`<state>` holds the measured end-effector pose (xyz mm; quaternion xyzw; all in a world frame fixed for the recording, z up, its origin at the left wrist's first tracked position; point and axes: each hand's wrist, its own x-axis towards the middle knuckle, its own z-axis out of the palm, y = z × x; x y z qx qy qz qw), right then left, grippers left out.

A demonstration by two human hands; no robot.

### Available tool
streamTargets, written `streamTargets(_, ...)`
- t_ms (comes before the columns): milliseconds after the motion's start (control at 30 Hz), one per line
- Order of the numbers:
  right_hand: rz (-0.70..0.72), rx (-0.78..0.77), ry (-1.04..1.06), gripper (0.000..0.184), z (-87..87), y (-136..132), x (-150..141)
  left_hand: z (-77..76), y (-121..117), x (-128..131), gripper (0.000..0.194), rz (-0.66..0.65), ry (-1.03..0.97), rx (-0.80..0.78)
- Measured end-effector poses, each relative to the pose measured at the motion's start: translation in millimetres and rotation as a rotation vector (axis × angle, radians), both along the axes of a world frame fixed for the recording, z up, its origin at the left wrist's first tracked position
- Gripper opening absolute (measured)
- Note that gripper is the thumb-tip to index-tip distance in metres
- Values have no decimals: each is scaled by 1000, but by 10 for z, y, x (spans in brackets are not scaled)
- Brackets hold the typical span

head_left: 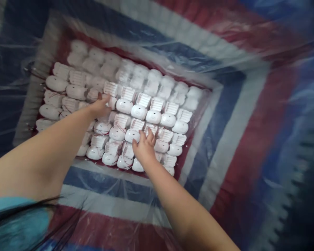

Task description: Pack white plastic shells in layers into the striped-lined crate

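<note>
White rounded plastic housings [124,105] with ribbed backs lie in close rows on the bottom of a deep striped bag. Some have thin red wires. At the middle of the rows, my left hand [101,106] reaches in with its fingers apart, touching or just over a housing [112,103]. Lower and to the right, my right hand [145,145] rests on the front rows. Its fingers are spread over a ribbed piece [151,128], and the thumb is by a smooth housing [132,135]. My left forearm hides part of the rows at the left.
The tall bag walls [240,122] carry red, white and blue stripes and surround the rows. Clear plastic film [120,186] lines the inside. A zipper edge [285,212] runs along the right. Strands of dark hair [23,209] and a blue sleeve [18,223] show at lower left.
</note>
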<state>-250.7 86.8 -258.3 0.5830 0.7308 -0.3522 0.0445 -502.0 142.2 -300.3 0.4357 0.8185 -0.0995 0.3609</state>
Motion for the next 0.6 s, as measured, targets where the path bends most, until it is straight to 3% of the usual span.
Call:
streamTargets(133,12,-66,-25,50,414,-24,106,251,-90,376,74,46,99,65)
streamTargets(267,-96,22,48,43,1207,-33,463,583,-323,1052,62,-125,-40,99)
streamTargets(433,-256,409,210,29,2336,-409,1428,1142,-687,1946,57,-505,-275,33)
streamTargets(500,-296,510,186,29,2617,-606,1876,1318,-732,2213,58,-593,-284,40)
streamTargets(600,-333,618,68,28,2785,-841,2468,1378,-545,2481,63,-633,-215,53)
